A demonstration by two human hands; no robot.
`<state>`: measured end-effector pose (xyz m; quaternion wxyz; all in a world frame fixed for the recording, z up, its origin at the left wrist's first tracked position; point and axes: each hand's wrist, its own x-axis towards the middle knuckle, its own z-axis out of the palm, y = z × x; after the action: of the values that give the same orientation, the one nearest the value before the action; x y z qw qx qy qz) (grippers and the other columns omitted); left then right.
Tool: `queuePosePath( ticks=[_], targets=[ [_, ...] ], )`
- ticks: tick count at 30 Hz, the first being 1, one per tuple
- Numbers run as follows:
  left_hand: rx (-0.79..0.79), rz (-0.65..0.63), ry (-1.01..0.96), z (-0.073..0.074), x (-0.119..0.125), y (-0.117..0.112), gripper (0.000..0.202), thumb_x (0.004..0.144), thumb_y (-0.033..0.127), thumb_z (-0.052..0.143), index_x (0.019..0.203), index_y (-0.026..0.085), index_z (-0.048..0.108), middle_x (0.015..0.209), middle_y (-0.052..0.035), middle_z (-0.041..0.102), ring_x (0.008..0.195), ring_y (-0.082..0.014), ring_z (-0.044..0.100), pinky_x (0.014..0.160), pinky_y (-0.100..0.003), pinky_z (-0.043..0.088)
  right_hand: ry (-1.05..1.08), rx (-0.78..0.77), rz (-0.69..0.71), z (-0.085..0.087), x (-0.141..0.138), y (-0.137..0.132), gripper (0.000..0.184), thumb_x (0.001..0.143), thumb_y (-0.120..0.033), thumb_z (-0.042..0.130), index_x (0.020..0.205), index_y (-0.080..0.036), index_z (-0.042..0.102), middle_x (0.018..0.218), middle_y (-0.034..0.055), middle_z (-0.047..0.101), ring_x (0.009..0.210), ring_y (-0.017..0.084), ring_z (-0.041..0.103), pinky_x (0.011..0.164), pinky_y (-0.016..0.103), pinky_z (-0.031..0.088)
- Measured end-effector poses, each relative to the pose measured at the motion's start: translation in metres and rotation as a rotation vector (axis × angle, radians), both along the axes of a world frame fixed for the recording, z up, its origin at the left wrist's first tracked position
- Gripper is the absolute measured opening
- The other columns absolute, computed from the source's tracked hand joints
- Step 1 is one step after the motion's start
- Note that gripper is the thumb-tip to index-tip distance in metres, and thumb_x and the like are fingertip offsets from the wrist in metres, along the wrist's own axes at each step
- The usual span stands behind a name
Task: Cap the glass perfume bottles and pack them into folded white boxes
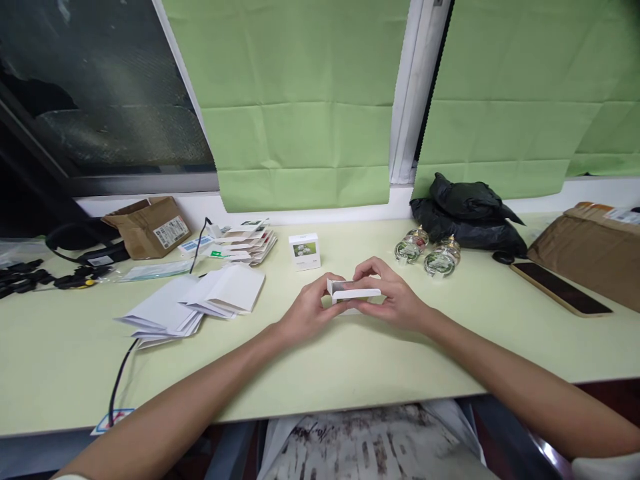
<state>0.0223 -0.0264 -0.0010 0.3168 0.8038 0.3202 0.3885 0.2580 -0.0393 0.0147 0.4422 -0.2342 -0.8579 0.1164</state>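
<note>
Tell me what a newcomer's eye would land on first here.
Probably the large green blind hanging behind the table, near top centre. Next, around mid-picture, the left hand and right hand hold a small white box between them. The black plastic bundle at the table's back right also stands out.

- Small cardboard box: white.
- Upright rectangular carton: white, with a mostly green picture panel.
- Smooth flat surface: pale yellow-green.
- Hanging fabric blind: plain green.
- Crumpled plastic wrapping: black.
- Cloth shirt: whitish, brown-streaked.
</note>
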Motion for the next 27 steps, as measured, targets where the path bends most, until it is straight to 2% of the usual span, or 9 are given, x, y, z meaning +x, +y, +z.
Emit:
queuePosePath(
  ticks=[7, 11, 13, 18, 22, 27],
  targets=[
    [0.041, 0.004, 0.056, 0.006, -0.004, -0.001, 0.032, 0.093, 0.044, 0.074, 0.115, 0.024, 0.064, 0.108, -0.0023, 0.072, 0.097, -0.0198, 0.069, 0.079, -0.028, 0.052, 0.02, 0.033, -0.038, -0.005, 0.001, -0.001, 0.05, 0.093, -0.016, 0.071, 0.139, -0.034, 0.061, 0.118, 0.0085, 0.057, 0.108, 0.025, 0.062, 0.092, 0.043, 0.057],
    [0.104, -0.007, 0.068, 0.007, -0.005, 0.0, 0.029, 0.093, 0.04, 0.075, 0.113, 0.024, 0.063, 0.108, -0.002, 0.071, 0.096, -0.019, 0.068, 0.081, -0.029, 0.052, 0.066, 0.116, -0.101, -0.007, 0.002, -0.002, 0.041, 0.092, -0.019, 0.074, 0.128, -0.03, 0.06, 0.115, 0.009, 0.061, 0.108, 0.027, 0.062, 0.089, 0.045, 0.056],
    [0.158, -0.008, 0.073, 0.005, -0.007, 0.002, 0.031, 0.092, 0.039, 0.077, 0.114, 0.024, 0.062, 0.107, -0.002, 0.07, 0.094, -0.0186, 0.068, 0.083, -0.03, 0.052, 0.065, 0.186, -0.126, -0.008, 0.003, -0.003, 0.036, 0.091, -0.019, 0.075, 0.123, -0.029, 0.061, 0.113, 0.0089, 0.061, 0.105, 0.027, 0.062, 0.088, 0.045, 0.056],
    [0.325, 0.006, 0.09, 0.002, -0.012, 0.005, 0.039, 0.092, 0.03, 0.075, 0.124, 0.025, 0.054, 0.112, -0.0047, 0.066, 0.099, -0.0197, 0.065, 0.085, -0.033, 0.053, 0.028, 0.371, -0.155, -0.011, 0.005, -0.004, 0.04, 0.09, -0.014, 0.074, 0.122, -0.029, 0.057, 0.114, 0.0095, 0.061, 0.104, 0.026, 0.061, 0.085, 0.044, 0.056],
    [0.5, -0.047, 0.024, 0.004, -0.014, 0.007, 0.047, 0.092, 0.017, 0.069, 0.133, 0.026, 0.047, 0.122, -0.0095, 0.061, 0.112, -0.0233, 0.062, 0.09, -0.039, 0.056, -0.044, 0.501, -0.181, -0.011, 0.006, -0.003, 0.037, 0.088, -0.008, 0.07, 0.115, -0.028, 0.058, 0.112, 0.0083, 0.064, 0.107, 0.027, 0.062, 0.087, 0.046, 0.055],
    [0.666, 0.018, 0.038, 0.006, -0.015, 0.009, 0.04, 0.093, 0.013, 0.07, 0.125, 0.025, 0.049, 0.128, -0.0124, 0.057, 0.121, -0.0257, 0.059, 0.096, -0.045, 0.056, -0.077, 0.571, -0.253, -0.011, 0.009, 0.0, 0.039, 0.086, -0.006, 0.07, 0.115, -0.031, 0.059, 0.112, 0.0075, 0.064, 0.112, 0.029, 0.062, 0.091, 0.049, 0.056]
  ],
)
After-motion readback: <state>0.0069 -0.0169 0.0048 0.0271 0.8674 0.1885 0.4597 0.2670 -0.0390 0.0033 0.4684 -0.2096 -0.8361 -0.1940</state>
